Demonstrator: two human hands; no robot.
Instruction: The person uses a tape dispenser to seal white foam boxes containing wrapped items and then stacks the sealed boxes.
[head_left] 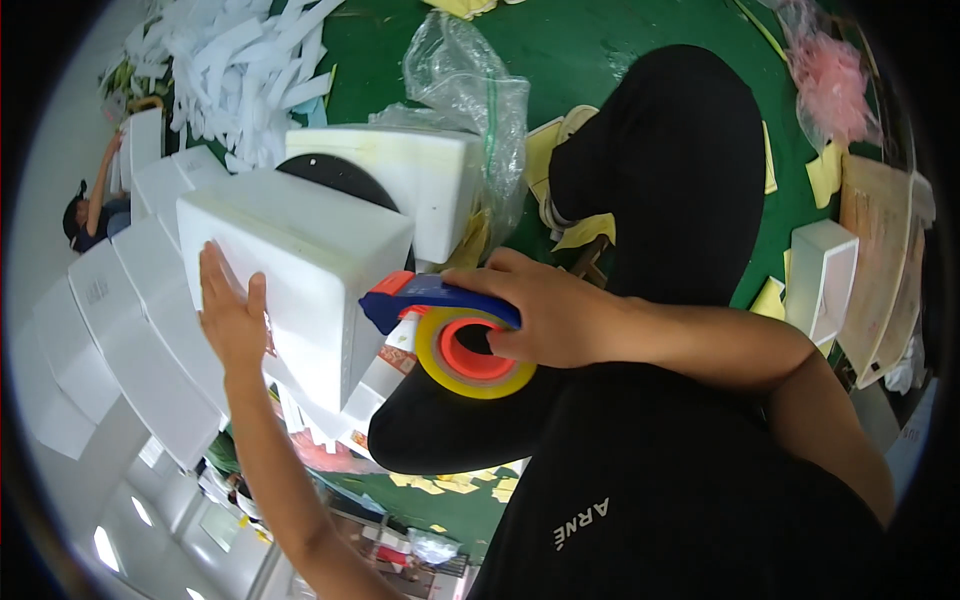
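Note:
A white foam box (300, 225) stands in front of me, left of the middle, next to a black round disc (338, 178) that it partly covers. My left hand (232, 312) lies against the box's left side, its fingers stretched out and the thumb apart. My right hand (540, 305) grips a blue tape dispenser (440, 294) with red parts. The dispenser carries a roll of yellow tape (427, 350) around a red core, and its front end is close to the box's right edge. Whether it touches the box I cannot tell.
Behind the disc stands another white foam block (430, 165), beside a clear plastic bag (465, 75). White foam boxes (130, 290) are stacked at left; another person (95, 205) is beyond. White strips (245, 70) pile up farther back. An open white box (822, 280) stands right.

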